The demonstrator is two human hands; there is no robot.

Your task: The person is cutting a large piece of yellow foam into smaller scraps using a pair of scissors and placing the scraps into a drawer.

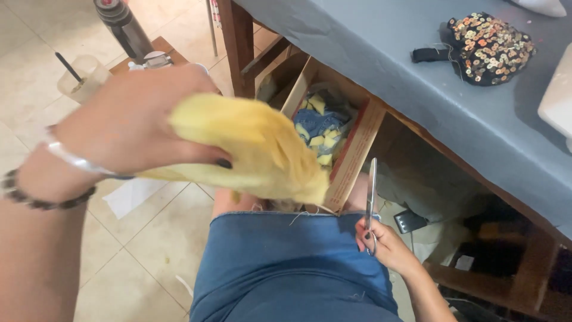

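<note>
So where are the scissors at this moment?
The scissors are in the right hand, low and right of centre in the head view, blades pointing up beside the open wooden drawer.

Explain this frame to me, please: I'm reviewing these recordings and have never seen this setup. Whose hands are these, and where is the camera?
There is no machine here. One camera sits on a seated person's head and looks down at their own bare hands and lap. The left hand lifts a bunched yellow cloth. The right hand holds closed scissors, blades pointing up. Between them an open wooden drawer holds yellow and blue fabric scraps. On the grey-covered table lies a black sequined piece. A dark bottle stands on a small stand at upper left.
</note>
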